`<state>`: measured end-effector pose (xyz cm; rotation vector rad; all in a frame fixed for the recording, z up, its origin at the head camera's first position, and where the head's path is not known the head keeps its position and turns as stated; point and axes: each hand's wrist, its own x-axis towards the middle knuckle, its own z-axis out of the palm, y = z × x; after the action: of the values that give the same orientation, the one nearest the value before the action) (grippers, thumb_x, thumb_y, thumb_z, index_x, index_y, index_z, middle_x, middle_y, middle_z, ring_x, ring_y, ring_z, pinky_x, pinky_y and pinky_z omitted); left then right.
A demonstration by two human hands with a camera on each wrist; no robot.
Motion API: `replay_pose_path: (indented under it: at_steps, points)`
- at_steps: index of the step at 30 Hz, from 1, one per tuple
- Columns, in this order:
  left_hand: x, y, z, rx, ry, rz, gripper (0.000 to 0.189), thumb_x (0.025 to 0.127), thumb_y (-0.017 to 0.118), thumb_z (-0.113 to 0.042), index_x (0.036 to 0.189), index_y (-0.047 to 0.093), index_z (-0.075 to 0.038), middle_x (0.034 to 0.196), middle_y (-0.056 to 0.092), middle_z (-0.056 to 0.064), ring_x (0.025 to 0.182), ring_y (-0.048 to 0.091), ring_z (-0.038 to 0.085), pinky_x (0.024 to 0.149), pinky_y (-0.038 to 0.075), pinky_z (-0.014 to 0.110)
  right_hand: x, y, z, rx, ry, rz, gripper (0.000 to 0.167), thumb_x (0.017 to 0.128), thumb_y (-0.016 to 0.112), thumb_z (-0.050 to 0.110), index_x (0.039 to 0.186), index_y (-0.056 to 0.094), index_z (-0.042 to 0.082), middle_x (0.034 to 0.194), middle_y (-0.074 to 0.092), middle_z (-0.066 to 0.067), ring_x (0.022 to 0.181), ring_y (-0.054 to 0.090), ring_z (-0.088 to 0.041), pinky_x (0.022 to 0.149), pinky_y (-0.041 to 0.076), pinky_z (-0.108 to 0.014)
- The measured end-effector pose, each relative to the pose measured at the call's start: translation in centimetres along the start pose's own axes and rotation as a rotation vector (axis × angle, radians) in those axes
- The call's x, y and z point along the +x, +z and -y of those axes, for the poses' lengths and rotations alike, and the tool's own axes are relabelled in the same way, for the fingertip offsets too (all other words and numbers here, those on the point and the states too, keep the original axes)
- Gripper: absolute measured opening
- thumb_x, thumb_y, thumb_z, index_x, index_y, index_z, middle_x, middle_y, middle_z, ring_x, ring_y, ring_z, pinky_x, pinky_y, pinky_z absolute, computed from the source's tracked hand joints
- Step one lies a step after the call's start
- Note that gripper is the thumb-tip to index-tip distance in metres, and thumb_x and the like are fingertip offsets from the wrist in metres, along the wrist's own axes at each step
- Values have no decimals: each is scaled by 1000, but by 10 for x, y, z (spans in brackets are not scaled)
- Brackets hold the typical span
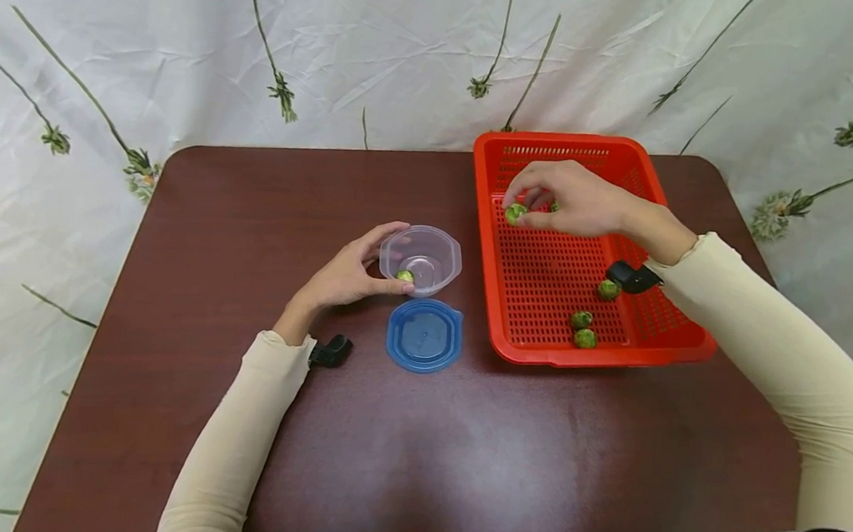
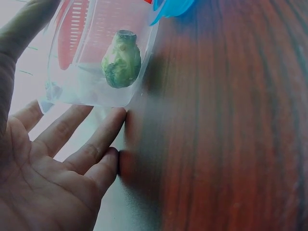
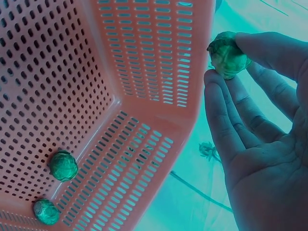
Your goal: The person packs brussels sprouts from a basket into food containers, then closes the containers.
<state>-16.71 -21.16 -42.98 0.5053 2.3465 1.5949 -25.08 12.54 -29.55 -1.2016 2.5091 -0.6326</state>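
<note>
Over the far left part of a red plastic basket [image 1: 488,262], my right hand [image 1: 582,201] pinches a green Brussels sprout [image 1: 515,214] between thumb and fingertips. The right wrist view shows this sprout [image 3: 228,57] lifted clear of the basket wall. My left hand [image 1: 346,275] holds a small clear plastic container [image 1: 436,254] from its left side, thumb at the near side and fingers beyond. Inside the container lies a single sprout [image 2: 121,60]. Just in front of it sits a blue lid [image 1: 424,335], flat on the table.
Several sprouts lie in the basket, among them one sprout [image 1: 608,289] by the right wrist and another sprout [image 1: 584,339] near the front. One more [image 1: 555,206] is partly hidden by the right hand. The brown table [image 1: 281,204] meets a flowered white cloth [image 1: 383,54] behind.
</note>
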Motion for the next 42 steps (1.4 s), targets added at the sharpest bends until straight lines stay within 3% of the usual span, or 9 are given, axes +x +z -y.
replay_pose_path:
  at_steps: [17, 42]
  points:
    - [-1, 0, 2, -8, -3, -3, 88, 80, 86, -16, 153, 37, -23, 144, 50, 7, 130, 55, 29, 111, 40, 49, 10, 7, 9, 38, -51, 1, 23, 90, 75, 11, 113, 70, 8, 115, 65, -5, 101, 67, -21, 95, 55, -40]
    - [0, 1, 2, -15, -7, -3, 87, 81, 86, -17, 153, 37, -25, 142, 50, 7, 131, 54, 26, 110, 41, 48, 21, 17, 21, 45, -52, 28, 22, 91, 74, 13, 112, 70, 9, 115, 63, -5, 102, 67, -20, 94, 55, -37]
